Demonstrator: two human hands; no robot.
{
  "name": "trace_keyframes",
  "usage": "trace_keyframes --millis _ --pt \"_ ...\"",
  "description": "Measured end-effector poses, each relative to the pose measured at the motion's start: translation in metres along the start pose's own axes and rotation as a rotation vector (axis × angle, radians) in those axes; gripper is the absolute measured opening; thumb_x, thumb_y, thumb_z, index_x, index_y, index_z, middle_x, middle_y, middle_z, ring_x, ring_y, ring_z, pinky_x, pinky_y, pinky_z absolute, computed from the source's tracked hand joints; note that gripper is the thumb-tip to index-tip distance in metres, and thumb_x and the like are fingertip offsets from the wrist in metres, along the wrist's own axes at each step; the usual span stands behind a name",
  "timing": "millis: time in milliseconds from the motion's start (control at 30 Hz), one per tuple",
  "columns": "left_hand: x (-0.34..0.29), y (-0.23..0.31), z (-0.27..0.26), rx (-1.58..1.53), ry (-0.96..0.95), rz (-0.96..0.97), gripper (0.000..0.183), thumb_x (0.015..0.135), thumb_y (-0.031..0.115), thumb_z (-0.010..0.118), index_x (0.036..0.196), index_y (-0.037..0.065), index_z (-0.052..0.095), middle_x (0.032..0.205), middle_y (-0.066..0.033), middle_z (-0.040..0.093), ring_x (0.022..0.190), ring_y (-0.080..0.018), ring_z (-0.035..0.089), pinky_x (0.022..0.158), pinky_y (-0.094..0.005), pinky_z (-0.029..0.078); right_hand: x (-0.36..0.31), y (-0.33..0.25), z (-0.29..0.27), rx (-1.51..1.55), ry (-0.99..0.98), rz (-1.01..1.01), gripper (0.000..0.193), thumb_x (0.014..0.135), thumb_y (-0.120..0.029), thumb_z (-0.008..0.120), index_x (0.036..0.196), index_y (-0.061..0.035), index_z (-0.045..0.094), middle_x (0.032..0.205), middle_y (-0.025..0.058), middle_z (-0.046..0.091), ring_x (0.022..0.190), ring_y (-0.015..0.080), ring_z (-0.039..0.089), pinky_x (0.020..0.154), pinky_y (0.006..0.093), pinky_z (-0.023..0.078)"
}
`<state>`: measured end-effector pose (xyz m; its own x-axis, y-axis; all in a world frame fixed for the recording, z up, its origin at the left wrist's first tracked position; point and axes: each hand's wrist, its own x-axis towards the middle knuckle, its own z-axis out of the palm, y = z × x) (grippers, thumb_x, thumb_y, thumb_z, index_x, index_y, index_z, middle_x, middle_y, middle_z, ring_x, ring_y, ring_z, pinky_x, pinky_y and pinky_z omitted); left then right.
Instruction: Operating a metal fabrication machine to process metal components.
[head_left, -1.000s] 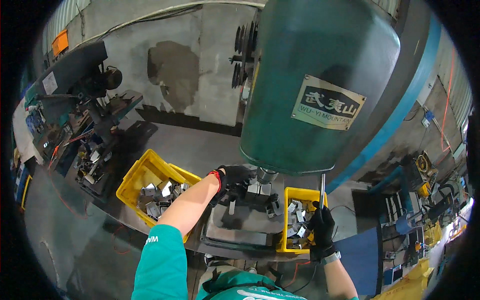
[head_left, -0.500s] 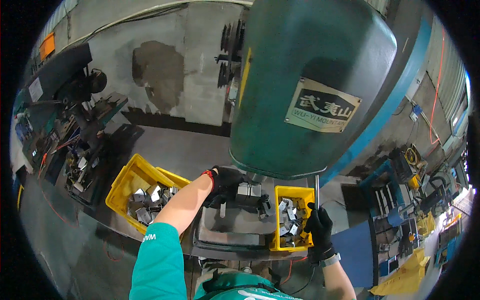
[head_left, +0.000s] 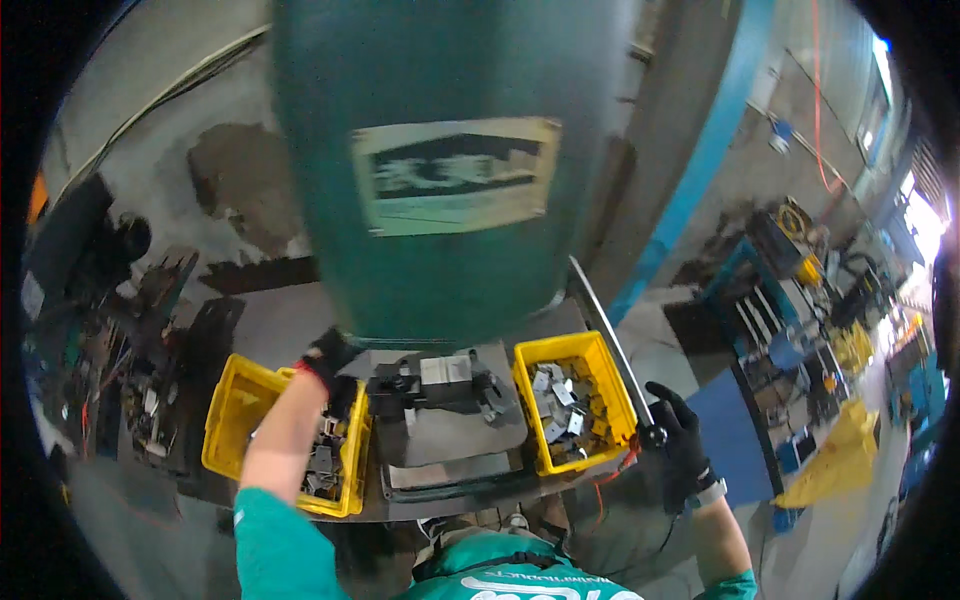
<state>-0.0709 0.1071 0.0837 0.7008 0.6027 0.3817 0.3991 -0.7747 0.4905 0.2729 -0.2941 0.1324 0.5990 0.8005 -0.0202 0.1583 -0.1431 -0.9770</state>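
— Left hand (head_left: 328, 358)?
— Gloved, black with a red cuff, up at the left edge of the die (head_left: 447, 385) under the green press (head_left: 440, 170). Fingers curled, but on what, cannot tell: too dark and blurred there. Forearm bare, teal sleeve below it, crossing over the left bin (head_left: 232, 420).

— Right hand (head_left: 680, 440)?
— Black glove too, closed around the lower end of a thin metal rod (head_left: 608, 340). Rod slanted up and left, top end near the press body, lower end at the right rim of the right bin (head_left: 610, 385).

— Bins?
— Both yellow. Left one just beside the die plate, holding small grey metal parts (head_left: 322, 465), partly hidden by the arm. Right one touching or nearly touching the plate's other side, also with small bent metal pieces (head_left: 560, 410) heaped inside.

— Die itself?
— Dark block with a lighter square piece on top, seated on a grey plate (head_left: 455, 440) between the two bins, right under the ram.

— Around that?
— Cluttered rack of tools (head_left: 120, 350) far left, well apart from the hands. Blue column (head_left: 700, 170) behind right. More machines and yellow items (head_left: 850, 350) along the right, small and blurred. Grey floor (head_left: 200, 120) behind the press.
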Motion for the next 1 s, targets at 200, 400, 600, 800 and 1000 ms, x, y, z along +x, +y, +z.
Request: trace_keyframes --millis 200,400,600,800,1000 --pt "-0.086 0.068 -0.042 -1.461 -0.115 -0.459 0.075 0.085 0.058 0.042 0.134 0.002 0.032 0.130 -0.0142 0.045 0.116 -0.0262 0.048 0.097 -0.0377 0.041 -0.026 0.220 -0.113 -0.851 0.025 -0.054 0.076 0.081 -0.035 0.064 0.138 -0.0069 0.024 0.135 0.0210 0.033 0.127 0.0331 0.031 0.102 0.0386 0.029" --pt "-0.103 0.163 -0.023 -1.463 -0.153 -0.358 0.097 0.071 0.071 0.051 0.133 -0.001 0.032 0.125 -0.0174 0.048 0.117 -0.0297 0.046 0.104 -0.0444 0.031 -0.026 0.304 -0.109 -0.930 -0.021 0.023 0.090 0.075 -0.033 0.068 0.141 -0.0034 0.012 0.143 0.0233 0.018 0.131 0.0386 0.022 0.105 0.0438 0.024" --pt "-0.093 0.201 0.018 -1.589 -0.266 -0.549 0.063 0.085 0.048 0.049 0.132 0.006 0.038 0.125 -0.0110 0.050 0.113 -0.0222 0.051 0.097 -0.0346 0.041 0.028 0.377 -0.067 -0.517 0.127 -0.321 0.081 0.074 -0.023 0.068 0.139 -0.0057 0.023 0.142 0.0226 0.021 0.130 0.0401 0.025 0.103 0.0444 0.028" --pt "-0.079 0.242 0.070 -1.327 -0.332 -0.368 0.057 0.088 0.029 0.054 0.136 0.006 0.032 0.133 -0.0073 0.042 0.120 -0.0178 0.044 0.100 -0.0307 0.035 0.021 0.323 -0.052 -0.280 0.171 -0.111 0.066 0.075 -0.013 0.065 0.133 -0.0049 0.035 0.136 0.0217 0.032 0.121 0.0355 0.039 0.097 0.0398 0.036" --pt "-0.048 0.264 0.126 -1.409 -0.488 -0.570 0.053 0.089 0.016 0.054 0.136 0.008 0.032 0.132 -0.0033 0.041 0.121 -0.0138 0.040 0.098 -0.0292 0.036 0.019 0.372 -0.085 -0.248 0.195 -0.124 0.062 0.077 -0.011 0.064 0.132 -0.0050 0.036 0.136 0.0180 0.034 0.118 0.0330 0.042 0.096 0.0368 0.037"
